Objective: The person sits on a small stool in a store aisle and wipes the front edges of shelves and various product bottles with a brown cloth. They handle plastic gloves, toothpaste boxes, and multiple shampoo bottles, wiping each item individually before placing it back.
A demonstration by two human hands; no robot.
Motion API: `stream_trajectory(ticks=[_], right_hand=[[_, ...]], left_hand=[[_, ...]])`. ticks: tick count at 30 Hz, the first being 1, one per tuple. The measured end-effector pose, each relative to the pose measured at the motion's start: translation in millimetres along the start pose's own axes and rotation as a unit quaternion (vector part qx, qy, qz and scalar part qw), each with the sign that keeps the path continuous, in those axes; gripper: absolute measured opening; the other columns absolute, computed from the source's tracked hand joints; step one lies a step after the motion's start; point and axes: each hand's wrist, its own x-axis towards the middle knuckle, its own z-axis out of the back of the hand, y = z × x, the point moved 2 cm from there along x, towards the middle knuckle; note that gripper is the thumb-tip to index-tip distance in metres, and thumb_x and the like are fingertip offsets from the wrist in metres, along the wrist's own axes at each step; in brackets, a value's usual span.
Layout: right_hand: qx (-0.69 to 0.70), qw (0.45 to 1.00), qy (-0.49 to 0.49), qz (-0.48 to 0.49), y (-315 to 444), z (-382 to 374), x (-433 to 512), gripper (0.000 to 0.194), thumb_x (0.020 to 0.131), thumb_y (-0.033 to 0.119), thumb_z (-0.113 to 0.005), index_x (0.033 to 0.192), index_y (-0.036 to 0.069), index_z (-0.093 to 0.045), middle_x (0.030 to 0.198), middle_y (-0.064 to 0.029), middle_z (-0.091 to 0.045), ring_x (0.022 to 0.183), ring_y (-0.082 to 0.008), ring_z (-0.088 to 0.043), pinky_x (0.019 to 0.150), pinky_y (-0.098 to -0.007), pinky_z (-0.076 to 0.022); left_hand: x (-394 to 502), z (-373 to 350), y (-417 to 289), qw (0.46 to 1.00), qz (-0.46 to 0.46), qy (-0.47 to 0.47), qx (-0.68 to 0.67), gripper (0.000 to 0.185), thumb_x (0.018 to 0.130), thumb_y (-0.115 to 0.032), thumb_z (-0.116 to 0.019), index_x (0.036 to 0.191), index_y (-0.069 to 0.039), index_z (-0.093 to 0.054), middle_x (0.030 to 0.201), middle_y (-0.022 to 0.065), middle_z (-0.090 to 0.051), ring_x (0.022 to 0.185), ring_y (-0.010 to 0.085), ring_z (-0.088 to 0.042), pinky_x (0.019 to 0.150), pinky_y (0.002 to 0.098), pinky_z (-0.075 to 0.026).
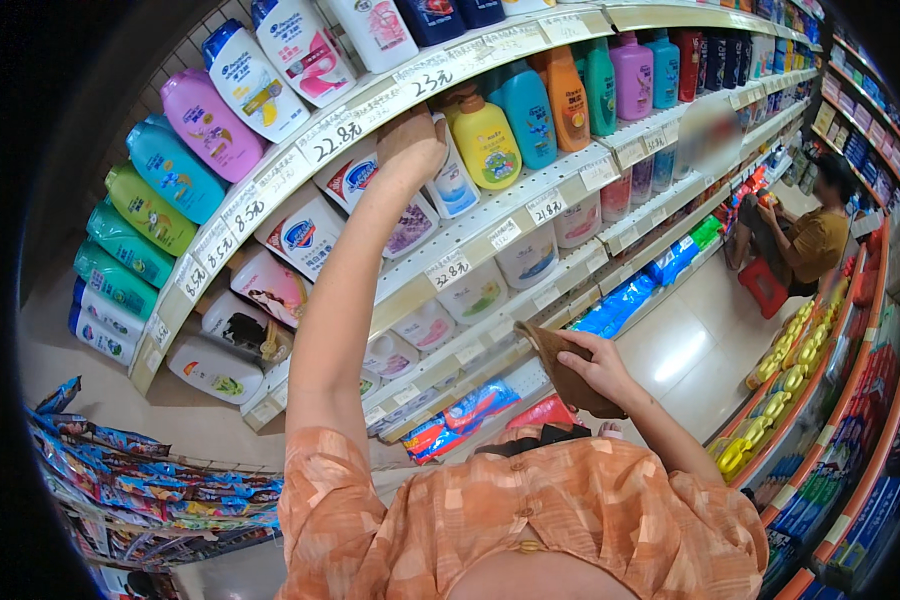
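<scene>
My left hand reaches into the middle shelf, under the upper shelf's edge. Its fingers are bent down among the bottles and partly hidden, so their grip cannot be made out. Just right of it stands a narrow white-and-blue bottle, then a yellow pump bottle. Left of my wrist is a white body-wash bottle, and a bottle with purple flowers is partly covered by my forearm. A folded brown cloth is held in my right hand, in front of the lower shelves.
Bottles such as a pink one line the upper shelf, whose edge bears price tags. Snack packets hang at lower left. Down the aisle, a person sits by a red stool. Yellow bottles line the opposite shelf.
</scene>
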Motion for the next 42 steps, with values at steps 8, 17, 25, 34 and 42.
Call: stream_trajectory(ticks=[8, 17, 25, 34, 42], right_hand=[[0.043, 0.998, -0.017, -0.045, -27, 0, -16, 0.038, 0.088, 0.011, -0.066, 0.124, 0.003, -0.062, 0.109, -0.0101, -0.069, 0.099, -0.0177, -0.064, 0.087, -0.0324, -0.0502], [0.107, 0.992, -0.005, -0.074, -22, -10, -6, 0.039, 0.087, 0.015, -0.068, 0.123, 0.002, -0.062, 0.112, -0.0116, -0.069, 0.102, -0.0192, -0.064, 0.09, -0.0321, -0.0488], [0.141, 0.985, -0.088, -0.044, -16, 1, 8, 0.042, 0.086, 0.015, -0.069, 0.125, 0.0, -0.06, 0.115, -0.0126, -0.068, 0.106, -0.0192, -0.062, 0.093, -0.0316, -0.0472], [-0.408, 0.756, -0.338, 0.385, 105, -17, 59, 0.044, 0.081, 0.008, -0.062, 0.124, 0.015, -0.063, 0.133, -0.0125, -0.055, 0.113, -0.0322, -0.055, 0.095, -0.0451, -0.0422], [-0.337, 0.819, -0.354, 0.301, 107, -6, 72, 0.051, 0.083, 0.018, -0.062, 0.133, 0.012, -0.054, 0.137, -0.013, -0.05, 0.125, -0.0347, -0.045, 0.104, -0.0471, -0.0321]], left_hand=[[-11, 10, -11, 0.966, 0.008, 0.011, -0.26, 0.056, 0.071, -0.035, -0.081, 0.111, 0.0, -0.061, 0.111, 0.0188, -0.065, 0.1, 0.0358, -0.064, 0.089, 0.041, -0.05], [-55, -31, 5, 0.834, 0.14, -0.02, -0.532, 0.062, 0.068, -0.032, -0.086, 0.116, -0.001, -0.062, 0.106, 0.0126, -0.068, 0.095, 0.0209, -0.066, 0.085, 0.0316, -0.051], [-71, -17, -6, 0.792, 0.175, -0.12, -0.572, 0.045, 0.073, -0.02, -0.084, 0.108, -0.001, -0.063, 0.099, 0.0097, -0.069, 0.085, 0.0139, -0.065, 0.077, 0.0279, -0.052], [-126, 31, -82, 0.546, 0.382, -0.061, -0.743, 0.04, 0.079, -0.014, -0.08, 0.112, -0.002, -0.061, 0.1, 0.0067, -0.067, 0.085, 0.0156, -0.065, 0.076, 0.0291, -0.052], [-132, 37, -77, 0.474, 0.36, -0.107, -0.796, 0.037, 0.078, -0.006, -0.08, 0.109, -0.001, -0.06, 0.101, 0.0078, -0.068, 0.089, 0.0156, -0.066, 0.079, 0.0292, -0.053]])
